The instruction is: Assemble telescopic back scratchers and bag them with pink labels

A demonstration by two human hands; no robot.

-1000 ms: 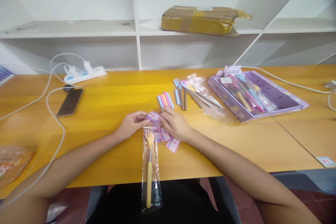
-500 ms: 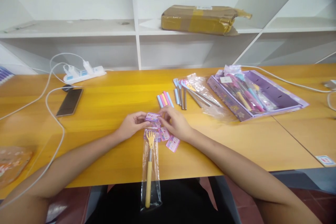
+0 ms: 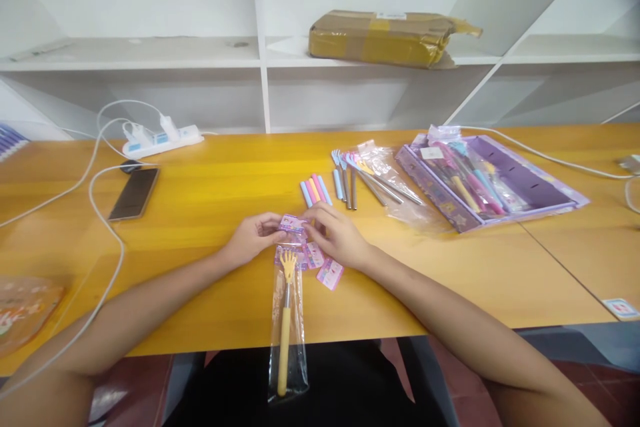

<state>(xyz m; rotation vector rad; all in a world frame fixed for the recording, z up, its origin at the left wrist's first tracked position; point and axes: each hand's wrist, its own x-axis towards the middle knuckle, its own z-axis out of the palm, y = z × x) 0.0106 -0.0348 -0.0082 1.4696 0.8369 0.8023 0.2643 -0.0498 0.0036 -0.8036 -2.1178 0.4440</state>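
Observation:
My left hand [image 3: 255,237] and my right hand [image 3: 337,233] pinch a small pink and purple printed card [image 3: 293,223] between them, each at one side. Just below it, a yellow back scratcher [image 3: 283,347] with a hand-shaped head lies in a clear plastic bag [image 3: 299,360]; the bag's lower end hangs past the table edge. More printed cards lie by my right hand, one of them a loose card [image 3: 330,274] at its near side. Whether the held card is fastened to the bag's top, I cannot tell.
Beyond my hands lie coloured handle tubes [image 3: 316,190] and several metal-stemmed scratchers [image 3: 354,187] by a clear wrapper [image 3: 380,153]. A purple box [image 3: 530,180] with bagged scratchers stands right. Left are a phone [image 3: 135,193], a power strip [image 3: 175,139] and a cable [image 3: 117,240] crossing my left arm.
Both hands hold the card in nearly the same place; its printed face shows slightly more squarely. The whole view has shifted a little.

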